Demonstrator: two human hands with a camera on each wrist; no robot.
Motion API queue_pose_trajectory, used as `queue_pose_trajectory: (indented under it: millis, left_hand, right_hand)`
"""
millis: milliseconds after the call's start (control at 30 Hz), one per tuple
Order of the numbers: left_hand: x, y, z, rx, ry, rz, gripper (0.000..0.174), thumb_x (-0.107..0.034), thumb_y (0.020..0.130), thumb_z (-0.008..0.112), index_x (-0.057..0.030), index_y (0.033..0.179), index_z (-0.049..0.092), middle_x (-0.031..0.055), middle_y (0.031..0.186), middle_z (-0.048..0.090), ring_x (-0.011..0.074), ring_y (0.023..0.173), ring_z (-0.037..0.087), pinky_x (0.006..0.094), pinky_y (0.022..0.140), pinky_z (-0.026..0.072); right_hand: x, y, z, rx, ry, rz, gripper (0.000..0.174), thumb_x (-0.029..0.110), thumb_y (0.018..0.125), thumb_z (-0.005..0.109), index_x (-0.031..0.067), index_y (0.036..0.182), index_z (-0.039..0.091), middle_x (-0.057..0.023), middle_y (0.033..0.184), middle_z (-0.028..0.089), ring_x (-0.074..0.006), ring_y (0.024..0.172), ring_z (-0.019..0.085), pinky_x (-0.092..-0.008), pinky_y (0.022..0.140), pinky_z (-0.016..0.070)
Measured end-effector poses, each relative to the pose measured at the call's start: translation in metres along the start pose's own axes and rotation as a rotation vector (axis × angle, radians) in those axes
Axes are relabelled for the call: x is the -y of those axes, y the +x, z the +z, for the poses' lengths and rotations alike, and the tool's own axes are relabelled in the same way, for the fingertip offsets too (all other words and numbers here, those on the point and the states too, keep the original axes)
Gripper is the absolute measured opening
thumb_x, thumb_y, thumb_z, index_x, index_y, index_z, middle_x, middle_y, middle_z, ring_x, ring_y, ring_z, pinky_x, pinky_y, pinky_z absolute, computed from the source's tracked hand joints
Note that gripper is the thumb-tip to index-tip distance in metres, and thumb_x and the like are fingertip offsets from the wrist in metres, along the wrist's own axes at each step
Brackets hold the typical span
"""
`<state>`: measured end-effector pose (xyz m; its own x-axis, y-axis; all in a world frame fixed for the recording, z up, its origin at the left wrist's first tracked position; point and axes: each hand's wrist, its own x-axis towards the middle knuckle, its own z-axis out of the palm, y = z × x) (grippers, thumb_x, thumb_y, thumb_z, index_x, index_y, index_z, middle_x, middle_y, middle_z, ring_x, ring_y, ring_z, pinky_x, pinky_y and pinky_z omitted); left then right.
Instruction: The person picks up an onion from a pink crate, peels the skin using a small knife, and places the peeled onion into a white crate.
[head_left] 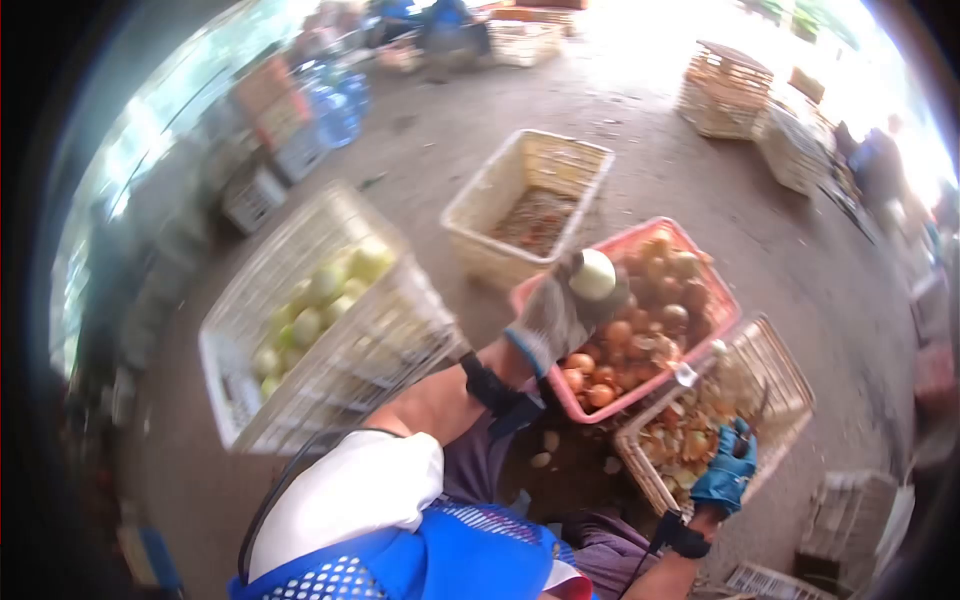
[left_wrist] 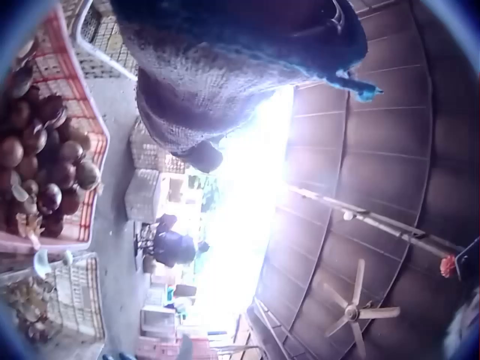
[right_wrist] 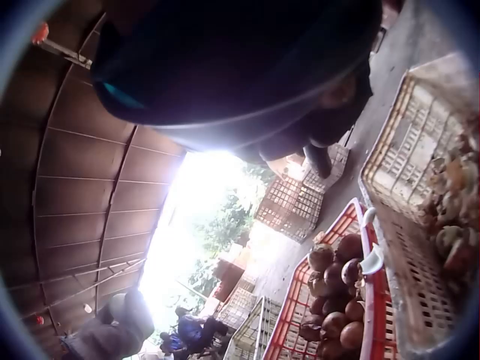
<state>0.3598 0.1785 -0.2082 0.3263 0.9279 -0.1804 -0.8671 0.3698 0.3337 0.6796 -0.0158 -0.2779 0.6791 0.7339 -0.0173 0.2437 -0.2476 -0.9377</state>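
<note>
My left hand (head_left: 553,318), in a greyish knit glove, grips a pale peeled onion (head_left: 592,275) above the far-left edge of a red crate (head_left: 548,385). Brown-skinned onions (head_left: 640,340) fill much of that crate. In the left wrist view the glove (left_wrist: 202,97) covers the top, and the onion is hidden. My right hand (head_left: 727,468), in a teal glove, is over a beige crate (head_left: 790,385) of onion skins (head_left: 680,440). Its fingers curl round a dark, thin knife-like tool (head_left: 740,448). In the right wrist view that hand is a dark shape.
A tilted white crate (head_left: 375,350) of peeled onions (head_left: 325,290) stands at left. Beyond the red crate is a cream crate (head_left: 470,215) with scraps on its bottom. More crates (head_left: 730,90) stand far right, and blue water bottles (head_left: 335,105) at upper left. Onion pieces (head_left: 541,459) lie on the floor.
</note>
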Motion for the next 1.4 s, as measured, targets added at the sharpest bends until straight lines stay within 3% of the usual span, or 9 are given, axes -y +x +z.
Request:
queue_pose_trajectory:
  millis: [167, 233, 400, 533, 767, 900, 933, 1067, 1400]
  left_hand:
    - [-0.124, -0.074, 0.029, -0.156, -0.303, 0.787, 0.045, -0.040, 0.105, 0.060, 0.0022, 0.121, 0.060, 0.0227, 0.114, 0.069, 0.0348, 0.102, 0.072, 0.0455, 0.094, 0.0634]
    - [-0.159, -0.098, 0.016, -0.158, -0.262, 0.807, 0.040, -0.039, 0.103, 0.064, -0.0004, 0.114, 0.067, 0.0184, 0.107, 0.073, 0.0308, 0.096, 0.074, 0.0421, 0.094, 0.0638]
    - [-0.142, -0.059, -0.017, -0.019, 0.138, 0.419, 0.023, -0.028, 0.102, 0.067, -0.0056, 0.107, 0.072, 0.0092, 0.097, 0.077, 0.0263, 0.091, 0.076, 0.0375, 0.082, 0.0654]
    - [-0.047, 0.012, -0.017, -0.091, 0.584, 0.140, 0.013, -0.016, 0.101, 0.067, -0.0060, 0.108, 0.068, 0.0082, 0.094, 0.072, 0.0223, 0.086, 0.072, 0.0362, 0.073, 0.0635]
    - [0.075, 0.146, -0.170, -0.230, 1.782, -0.174, 0.033, -0.015, 0.090, 0.078, -0.0004, 0.118, 0.070, 0.0097, 0.090, 0.073, 0.0174, 0.073, 0.069, 0.0309, 0.061, 0.0564]
    - [0.115, 0.168, -0.196, -0.308, 2.153, -0.185, 0.058, -0.040, 0.084, 0.082, -0.0023, 0.125, 0.069, 0.0221, 0.118, 0.073, 0.0338, 0.108, 0.072, 0.0423, 0.093, 0.0572]
    - [0.119, 0.167, -0.170, -0.382, 2.054, -0.357, 0.069, -0.048, 0.082, 0.081, -0.0032, 0.132, 0.066, 0.0243, 0.132, 0.067, 0.0388, 0.126, 0.062, 0.0432, 0.108, 0.0492]
    - [0.159, 0.190, -0.200, -0.555, 2.036, -0.234, 0.075, -0.055, 0.084, 0.071, -0.0056, 0.138, 0.056, 0.0282, 0.121, 0.070, 0.0455, 0.115, 0.067, 0.0503, 0.097, 0.0530]
    - [0.158, 0.193, -0.233, -0.574, 1.538, -0.270, 0.074, -0.039, 0.077, 0.087, -0.0044, 0.136, 0.060, 0.0210, 0.123, 0.070, 0.0311, 0.107, 0.072, 0.0420, 0.089, 0.0571]
  right_hand:
    - [0.012, -0.010, 0.003, 0.035, 0.112, 0.007, 0.032, 0.018, 0.103, 0.067, 0.0003, 0.130, 0.065, -0.0071, 0.114, 0.070, -0.0176, 0.101, 0.066, -0.0332, 0.091, 0.0530]
    - [0.033, -0.019, -0.002, 0.066, -0.112, -0.097, 0.035, 0.021, 0.103, 0.066, -0.0020, 0.129, 0.065, -0.0114, 0.118, 0.070, -0.0194, 0.104, 0.067, -0.0343, 0.093, 0.0527]
    - [0.025, -0.015, -0.003, 0.064, -0.026, 0.035, 0.037, 0.017, 0.100, 0.070, -0.0005, 0.132, 0.064, -0.0089, 0.113, 0.072, -0.0163, 0.101, 0.066, -0.0322, 0.089, 0.0529]
    - [0.026, -0.019, -0.008, 0.081, -0.020, 0.068, 0.047, 0.015, 0.095, 0.075, 0.0014, 0.138, 0.061, -0.0112, 0.116, 0.073, -0.0192, 0.103, 0.068, -0.0342, 0.091, 0.0532]
    - [0.032, -0.022, -0.005, 0.077, 0.034, 0.260, 0.045, 0.011, 0.097, 0.072, 0.0014, 0.140, 0.061, -0.0114, 0.118, 0.073, -0.0176, 0.107, 0.069, -0.0310, 0.093, 0.0557]
    - [0.045, -0.018, 0.002, 0.031, 0.023, 0.343, 0.041, 0.010, 0.099, 0.069, 0.0005, 0.138, 0.062, -0.0110, 0.117, 0.074, -0.0163, 0.107, 0.070, -0.0305, 0.092, 0.0565]
    - [0.047, -0.017, 0.003, 0.018, 0.014, 0.351, 0.041, 0.010, 0.099, 0.069, 0.0001, 0.138, 0.062, -0.0111, 0.118, 0.074, -0.0165, 0.108, 0.070, -0.0306, 0.092, 0.0565]
    - [0.034, -0.012, 0.010, -0.025, -0.015, 0.337, 0.041, 0.008, 0.099, 0.068, -0.0017, 0.137, 0.062, -0.0128, 0.118, 0.074, -0.0181, 0.110, 0.070, -0.0312, 0.093, 0.0566]
    - [0.027, -0.011, 0.013, -0.029, -0.032, 0.302, 0.045, 0.009, 0.096, 0.072, 0.0023, 0.139, 0.062, -0.0082, 0.113, 0.074, -0.0145, 0.101, 0.069, -0.0295, 0.090, 0.0553]
